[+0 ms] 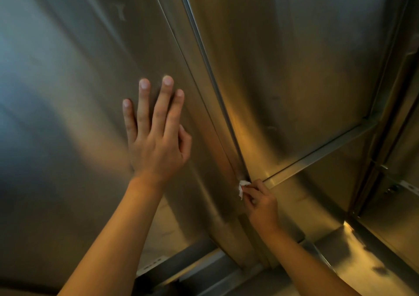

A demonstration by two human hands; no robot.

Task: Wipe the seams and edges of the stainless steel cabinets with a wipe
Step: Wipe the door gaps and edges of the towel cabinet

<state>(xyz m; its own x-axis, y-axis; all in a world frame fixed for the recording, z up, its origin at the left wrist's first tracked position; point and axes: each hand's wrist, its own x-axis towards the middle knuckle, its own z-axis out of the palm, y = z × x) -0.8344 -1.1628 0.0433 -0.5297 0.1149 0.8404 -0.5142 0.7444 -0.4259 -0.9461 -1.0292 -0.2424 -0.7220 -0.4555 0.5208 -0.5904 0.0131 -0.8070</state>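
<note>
A stainless steel cabinet fills the view, with a closed left door panel [79,91] and an open compartment on the right. A vertical seam [213,84] runs between them. My left hand [156,134] lies flat on the left door panel, fingers straight and spread. My right hand [260,205] pinches a small crumpled white wipe [243,188] and holds it against the seam where the shelf edge [317,155] meets the upright.
A horizontal steel shelf runs right from the seam to a corner post [371,118]. The compartment floor [353,261] lies below, shiny with dark smudges. A perforated bracket [405,188] shows at far right, and a bottom rail [181,264] runs under the door.
</note>
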